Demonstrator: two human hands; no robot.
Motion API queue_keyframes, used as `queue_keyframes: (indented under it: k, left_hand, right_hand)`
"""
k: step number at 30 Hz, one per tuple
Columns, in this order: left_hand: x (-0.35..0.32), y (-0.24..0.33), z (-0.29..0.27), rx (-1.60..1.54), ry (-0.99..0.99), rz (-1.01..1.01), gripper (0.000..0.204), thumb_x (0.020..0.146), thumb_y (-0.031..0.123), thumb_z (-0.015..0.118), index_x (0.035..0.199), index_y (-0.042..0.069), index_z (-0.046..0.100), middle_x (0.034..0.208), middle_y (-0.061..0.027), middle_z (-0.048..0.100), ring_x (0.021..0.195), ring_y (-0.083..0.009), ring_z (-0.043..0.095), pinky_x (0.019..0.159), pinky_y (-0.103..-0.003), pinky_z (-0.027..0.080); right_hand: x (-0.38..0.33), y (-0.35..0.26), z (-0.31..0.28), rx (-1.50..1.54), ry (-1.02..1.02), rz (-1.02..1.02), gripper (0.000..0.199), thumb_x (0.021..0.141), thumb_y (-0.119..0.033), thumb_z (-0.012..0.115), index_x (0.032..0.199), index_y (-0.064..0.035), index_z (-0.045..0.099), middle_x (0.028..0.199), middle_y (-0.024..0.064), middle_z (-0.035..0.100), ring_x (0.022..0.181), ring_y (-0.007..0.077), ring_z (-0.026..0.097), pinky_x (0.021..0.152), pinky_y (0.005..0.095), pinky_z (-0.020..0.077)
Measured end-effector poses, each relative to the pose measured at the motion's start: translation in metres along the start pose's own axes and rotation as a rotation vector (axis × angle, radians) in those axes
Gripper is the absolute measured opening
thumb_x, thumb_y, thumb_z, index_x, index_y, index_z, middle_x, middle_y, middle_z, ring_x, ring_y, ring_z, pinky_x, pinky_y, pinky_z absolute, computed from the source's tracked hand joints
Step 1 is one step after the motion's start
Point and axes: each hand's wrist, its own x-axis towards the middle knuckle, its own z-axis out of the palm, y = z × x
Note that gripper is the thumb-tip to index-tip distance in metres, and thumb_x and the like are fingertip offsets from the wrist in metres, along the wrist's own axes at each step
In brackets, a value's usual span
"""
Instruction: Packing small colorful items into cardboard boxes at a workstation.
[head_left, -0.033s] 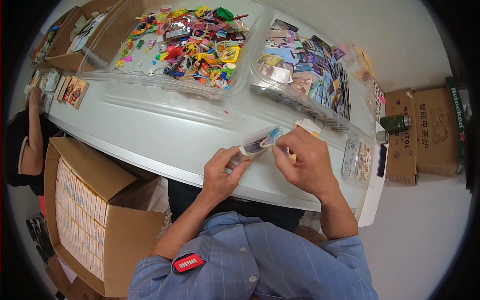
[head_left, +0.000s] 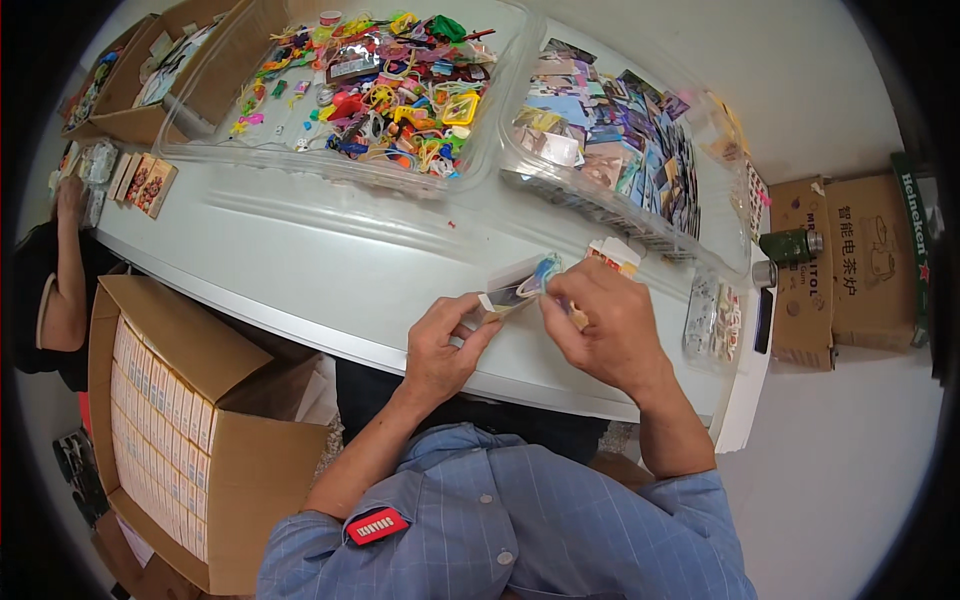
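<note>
Between my fingers and thumb, my left hand [head_left: 445, 342] grips a small open carton [head_left: 508, 276], tilted above the white table. My right hand [head_left: 608, 322] is closed at the carton's open end, its fingertips on a small blue-and-white item [head_left: 546, 267]. That item looks like a toy or a clear packet, but its exact kind is too small to tell. Just beyond my right knuckles is another small white-and-red carton [head_left: 615, 252], partly hidden by the hand.
A clear bin [head_left: 445, 182] of colourful small toys and another clear bin [head_left: 600, 207] of picture cards line the table's far side. A clear tray [head_left: 712, 320] lies at right. Lower left, a cardboard box [head_left: 262, 480] holds rows of small cartons. A co-worker's arm [head_left: 70, 250] shows far left.
My right hand has shifted slightly down and left at the carton's opening, showing more of the white-and-red carton behind it. The left hand stays in place.
</note>
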Motion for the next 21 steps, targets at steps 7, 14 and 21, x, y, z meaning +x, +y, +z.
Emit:
queue_keyframes:
  k: [7, 14, 21]
  left_hand:
    - [0.000, 0.004, -0.002, 0.040, -0.020, 0.037, 0.037, 0.082, -0.001, 0.080, 0.116, 0.003, 0.069, 0.095, -0.0120, 0.068, 0.078, -0.0195, 0.068, 0.063, -0.029, 0.058]
    - [0.002, 0.001, -0.003, 0.024, -0.021, 0.032, 0.036, 0.082, -0.001, 0.080, 0.116, 0.003, 0.069, 0.094, -0.0115, 0.068, 0.078, -0.0190, 0.068, 0.063, -0.028, 0.058]
    - [0.002, 0.005, -0.003, 0.016, -0.035, -0.010, 0.035, 0.084, 0.000, 0.078, 0.118, 0.003, 0.069, 0.099, -0.0110, 0.068, 0.080, -0.0160, 0.067, 0.065, -0.026, 0.057]
  right_hand:
    - [-0.004, -0.006, 0.007, -0.084, -0.063, -0.115, 0.015, 0.080, -0.005, 0.076, 0.094, -0.0066, 0.070, 0.081, 0.0085, 0.065, 0.070, 0.0257, 0.065, 0.061, 0.0359, 0.0525]
    - [-0.018, 0.003, -0.016, 0.436, -0.035, 0.217, 0.013, 0.087, -0.001, 0.072, 0.100, -0.0014, 0.069, 0.085, 0.0038, 0.069, 0.073, 0.0091, 0.063, 0.061, 0.0254, 0.0501]
    - [-0.033, 0.058, 0.012, 0.471, 0.304, 0.500, 0.008, 0.093, -0.004, 0.070, 0.099, 0.0004, 0.069, 0.085, 0.0018, 0.068, 0.073, 0.0071, 0.062, 0.067, 0.0224, 0.0512]
